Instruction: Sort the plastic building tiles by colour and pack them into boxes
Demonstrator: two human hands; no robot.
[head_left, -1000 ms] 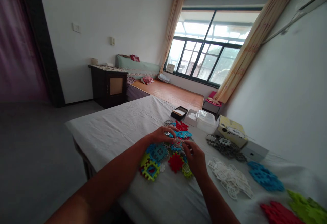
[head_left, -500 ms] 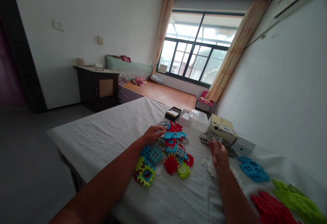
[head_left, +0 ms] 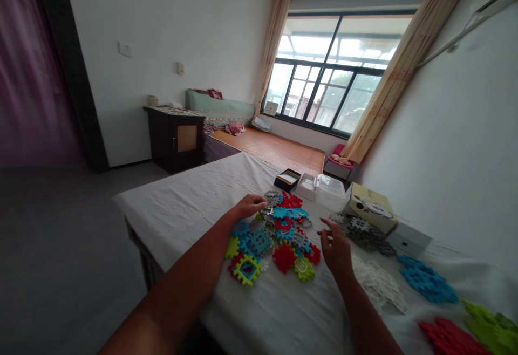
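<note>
A mixed heap of toothed plastic tiles in red, blue, green and grey lies on the white-clothed table. My left hand rests at the heap's far left edge, fingers curled on a small grey piece. My right hand hovers just right of the heap, between it and the white tile pile, fingers loosely apart and holding nothing.
Sorted piles lie to the right: grey, blue, red, green. Boxes and a clear container stand at the table's far side. A dark cabinet and a low bed lie beyond.
My right hand went from the heap out to the white pile, then came back toward the heap with nothing in it. My left hand stayed at the heap's far edge.
</note>
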